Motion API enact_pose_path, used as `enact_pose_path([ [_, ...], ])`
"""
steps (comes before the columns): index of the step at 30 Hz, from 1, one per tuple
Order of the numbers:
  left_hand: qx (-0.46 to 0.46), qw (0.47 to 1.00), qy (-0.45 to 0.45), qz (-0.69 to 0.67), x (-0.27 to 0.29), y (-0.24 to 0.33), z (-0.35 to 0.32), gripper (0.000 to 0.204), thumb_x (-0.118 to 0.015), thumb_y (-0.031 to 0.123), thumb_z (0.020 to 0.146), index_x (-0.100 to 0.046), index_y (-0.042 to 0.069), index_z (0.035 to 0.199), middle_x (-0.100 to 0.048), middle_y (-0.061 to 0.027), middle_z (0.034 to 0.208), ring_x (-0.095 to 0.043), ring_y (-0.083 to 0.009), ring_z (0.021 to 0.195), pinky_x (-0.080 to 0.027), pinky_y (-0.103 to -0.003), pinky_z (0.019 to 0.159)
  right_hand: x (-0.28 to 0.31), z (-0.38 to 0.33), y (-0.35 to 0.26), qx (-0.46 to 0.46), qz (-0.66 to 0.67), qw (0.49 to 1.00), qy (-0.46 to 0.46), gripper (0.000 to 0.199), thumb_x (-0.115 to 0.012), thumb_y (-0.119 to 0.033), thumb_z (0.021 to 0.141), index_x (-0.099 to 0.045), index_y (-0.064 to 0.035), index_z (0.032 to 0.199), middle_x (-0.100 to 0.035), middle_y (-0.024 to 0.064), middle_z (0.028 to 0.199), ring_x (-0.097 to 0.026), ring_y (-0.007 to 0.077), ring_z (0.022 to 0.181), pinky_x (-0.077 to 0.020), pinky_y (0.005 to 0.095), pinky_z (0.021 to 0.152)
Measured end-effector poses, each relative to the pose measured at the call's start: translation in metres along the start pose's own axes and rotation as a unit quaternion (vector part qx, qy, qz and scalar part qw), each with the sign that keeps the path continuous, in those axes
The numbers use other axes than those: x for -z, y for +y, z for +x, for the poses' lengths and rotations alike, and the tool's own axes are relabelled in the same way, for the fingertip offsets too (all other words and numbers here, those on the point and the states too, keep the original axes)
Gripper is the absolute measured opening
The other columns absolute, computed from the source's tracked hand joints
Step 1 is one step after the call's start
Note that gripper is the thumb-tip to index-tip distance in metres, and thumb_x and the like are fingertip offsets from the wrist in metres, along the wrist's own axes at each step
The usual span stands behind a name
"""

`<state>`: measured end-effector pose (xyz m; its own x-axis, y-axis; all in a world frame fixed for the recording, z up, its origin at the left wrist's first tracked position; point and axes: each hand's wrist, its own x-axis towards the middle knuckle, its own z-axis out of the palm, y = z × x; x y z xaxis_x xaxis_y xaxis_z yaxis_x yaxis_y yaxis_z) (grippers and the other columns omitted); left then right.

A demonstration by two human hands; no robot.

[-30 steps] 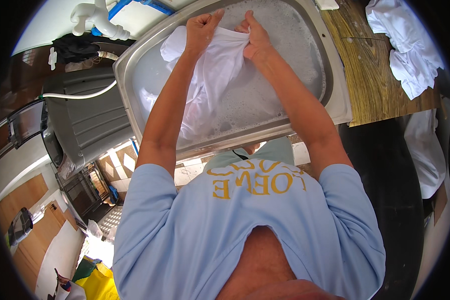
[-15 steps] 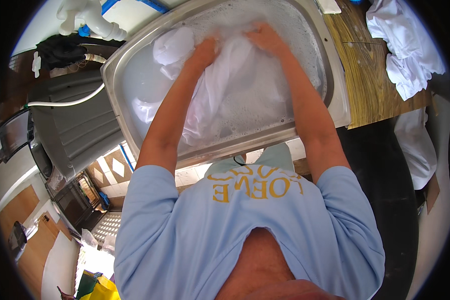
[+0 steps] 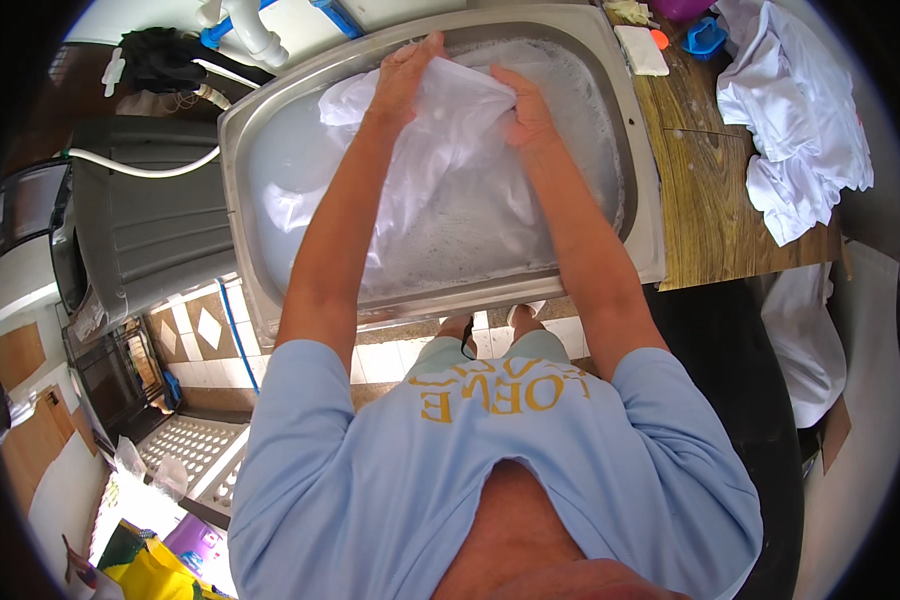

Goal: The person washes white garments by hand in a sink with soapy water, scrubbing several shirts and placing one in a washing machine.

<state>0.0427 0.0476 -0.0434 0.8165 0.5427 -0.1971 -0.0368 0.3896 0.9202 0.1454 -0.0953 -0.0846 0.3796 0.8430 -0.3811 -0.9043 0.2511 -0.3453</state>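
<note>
A wet white cloth [image 3: 440, 135] lies bunched in the soapy water [image 3: 460, 260] of a metal sink [image 3: 642, 215], its upper part raised between my hands. My left hand [image 3: 404, 80] grips its far left edge, close to the sink's back rim. On the other side, my right hand [image 3: 528, 112] is closed on a stretched corner of the same cloth. Some of the fabric sits under the water, and its exact kind cannot be made out. A white fold sticks out at the left of the basin.
Right of the sink, a wood-patterned counter [image 3: 705, 215] bears a pile of white clothes [image 3: 795, 120], a blue plastic item [image 3: 705, 38] and a pale flat block [image 3: 641, 50]. A dark grey ribbed surface [image 3: 150, 205] and a white hose [image 3: 155, 172] are at the left. White pipes [image 3: 255, 35] stand behind.
Both hands have come up out of the water, lifting the cloth's upper part and pulling it taut between them. The view has shifted slightly, showing more of the counter's far end.
</note>
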Motion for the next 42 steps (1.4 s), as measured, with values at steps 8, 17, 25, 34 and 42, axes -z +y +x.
enact_pose_path([
  [8,-0.438,0.773,0.04,0.457,-0.098,-0.05,-0.038,0.029,-0.073,0.019,0.069,-0.053,0.005,0.054,-0.054,-0.0081,0.056,-0.055,-0.0226,0.054,-0.046,-0.031,0.067,0.048,0.02,0.031,0.323,-0.346,0.87,-0.135,0.017,-0.054,-0.023,0.092,-0.058,-0.0071,0.092,-0.057,0.0001,0.08,-0.055,0.0148,0.07,-0.0462,0.0252,0.065],
  [17,-0.372,0.811,0.072,0.445,-0.055,-0.043,0.001,0.02,-0.062,0.012,0.081,-0.059,0.0,0.065,-0.058,-0.009,0.056,-0.054,-0.0198,0.048,-0.044,-0.03,0.048,-0.035,-0.034,0.028,0.046,0.091,0.994,-0.024,0.033,-0.037,-0.042,0.097,-0.051,-0.0141,0.086,-0.046,-0.0012,0.074,-0.051,0.0144,0.077,-0.0456,0.0309,0.065],
  [25,-0.208,0.882,0.11,0.407,-0.04,-0.03,0.008,0.029,-0.06,0.012,0.081,-0.052,0.002,0.055,-0.05,-0.005,0.049,-0.044,-0.013,0.044,-0.038,-0.028,0.042,-0.042,-0.022,0.04,0.026,0.045,0.995,0.087,0.031,-0.055,-0.037,0.088,-0.054,-0.0065,0.088,-0.056,0.002,0.088,-0.058,0.0209,0.084,-0.0491,0.0323,0.078],
  [34,-0.292,0.88,0.086,0.365,-0.048,-0.039,0.003,0.019,-0.065,0.011,0.08,-0.06,-0.002,0.067,-0.053,-0.0105,0.052,-0.055,-0.0152,0.047,-0.044,-0.032,0.048,-0.048,-0.037,0.033,-0.017,0.053,0.995,0.083,0.031,-0.058,-0.037,0.089,-0.054,-0.0066,0.097,-0.056,0.0048,0.092,-0.056,0.0177,0.082,-0.0481,0.0315,0.07],
  [42,-0.374,0.829,0.111,0.4,-0.039,-0.053,-0.009,0.024,-0.064,0.014,0.08,-0.058,0.0,0.061,-0.047,-0.0124,0.049,-0.047,-0.0153,0.042,-0.038,-0.035,0.044,-0.024,-0.017,0.037,0.011,0.022,0.999,0.022,0.032,-0.059,-0.04,0.088,-0.052,-0.0083,0.085,-0.041,0.0011,0.068,-0.043,0.0148,0.062,-0.0417,0.0323,0.057],
])
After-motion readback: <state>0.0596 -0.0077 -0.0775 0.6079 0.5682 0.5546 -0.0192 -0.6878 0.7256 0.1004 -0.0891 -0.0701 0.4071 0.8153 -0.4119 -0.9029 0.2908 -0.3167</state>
